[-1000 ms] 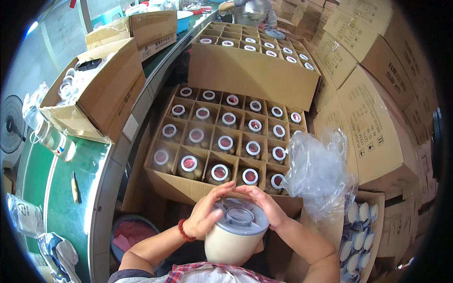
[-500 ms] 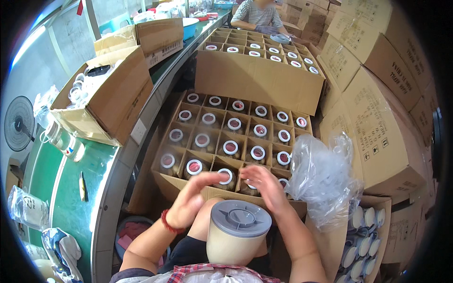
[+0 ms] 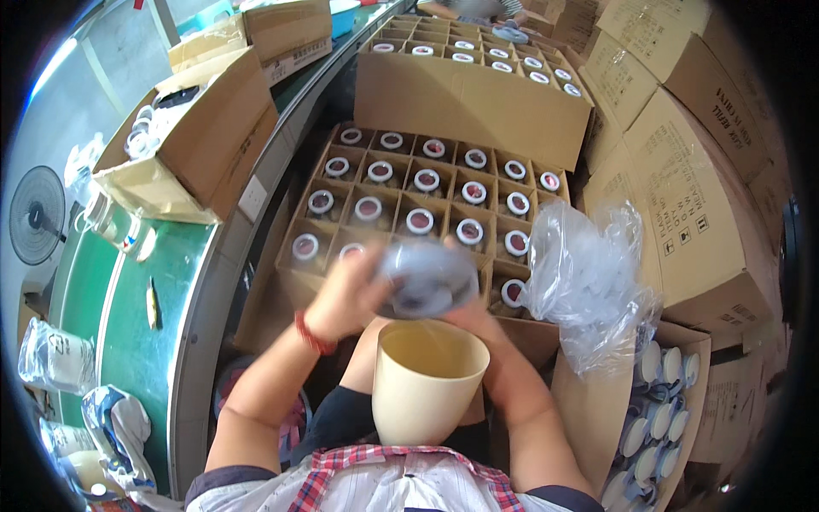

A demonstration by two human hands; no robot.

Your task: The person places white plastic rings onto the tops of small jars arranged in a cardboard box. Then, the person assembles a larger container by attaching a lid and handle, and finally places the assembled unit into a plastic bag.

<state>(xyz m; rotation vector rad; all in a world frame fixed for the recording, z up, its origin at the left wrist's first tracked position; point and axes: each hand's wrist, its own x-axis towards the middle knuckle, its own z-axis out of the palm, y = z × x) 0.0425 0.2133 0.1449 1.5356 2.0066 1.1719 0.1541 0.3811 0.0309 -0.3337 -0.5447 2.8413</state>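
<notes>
A tall cream container stands upright between my thighs with its mouth uncovered, and its hollow inside shows. Above its far rim is the round grey lid, smeared by motion and apart from the container. My left hand grips the lid's left edge, a red bracelet at its wrist. On the opposite edge sits my right hand, its fingers mostly hidden behind the lid. Just beyond both hands is a divided carton of glass bottles with white-ringed, reddish tops, some of them covered by my hands and the lid.
Behind stands a second divided carton of similar bottles. A clear plastic bag drapes over the right side, above a box of grey-blue handled parts. Stacked cartons wall the right. On the left, a green workbench carries an open box.
The grey lid has come off the cream container and is now raised in both hands, away from me. Both hands have closed in on it. The view has tilted a little downward.
</notes>
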